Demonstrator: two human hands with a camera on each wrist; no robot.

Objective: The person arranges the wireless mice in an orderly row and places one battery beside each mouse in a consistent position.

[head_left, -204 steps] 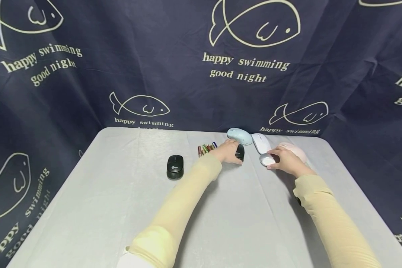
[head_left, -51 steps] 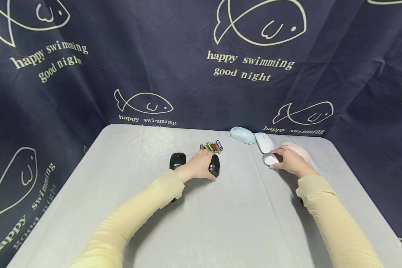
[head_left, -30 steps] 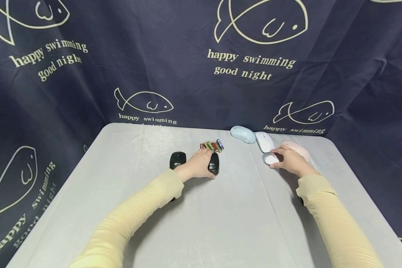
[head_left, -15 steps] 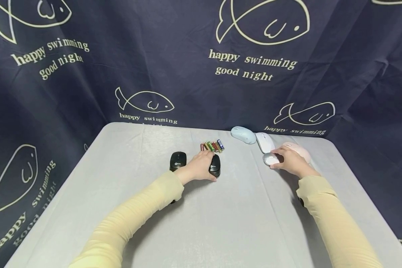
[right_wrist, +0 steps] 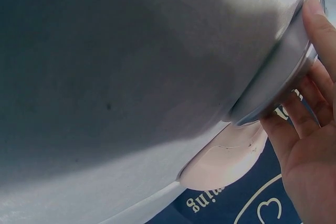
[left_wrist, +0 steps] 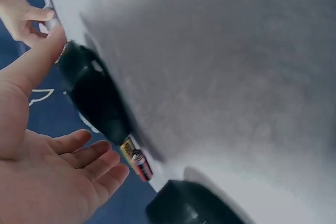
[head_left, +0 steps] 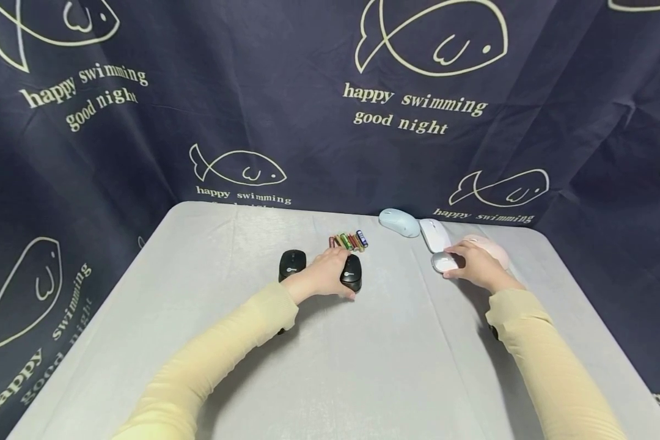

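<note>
In the head view my left hand (head_left: 321, 272) holds a black computer mouse (head_left: 352, 275) on the table, thumb at its near end and fingers at its far end. The left wrist view shows that mouse (left_wrist: 97, 93) between the thumb and the spread fingers. A second black mouse (head_left: 292, 263) lies just left of this hand, partly covered by it. On the right, my right hand (head_left: 478, 267) grips a small white mouse with a silver edge (head_left: 443, 262). Its thumb and fingertips touch the edge of this mouse (right_wrist: 283, 66) in the right wrist view.
Several small batteries (head_left: 349, 240) lie beyond the left hand. A light blue mouse (head_left: 399, 222) and a white mouse (head_left: 434, 234) lie toward the back edge. Behind the right hand is a pink mouse (head_left: 489, 249). Dark objects show partly beneath both sleeves. A navy curtain (head_left: 308, 91) hangs behind.
Since the oldest frame, my left hand has brought the black mouse left and nearer, in front of the batteries. Over the last second, both hands have stayed almost still.
</note>
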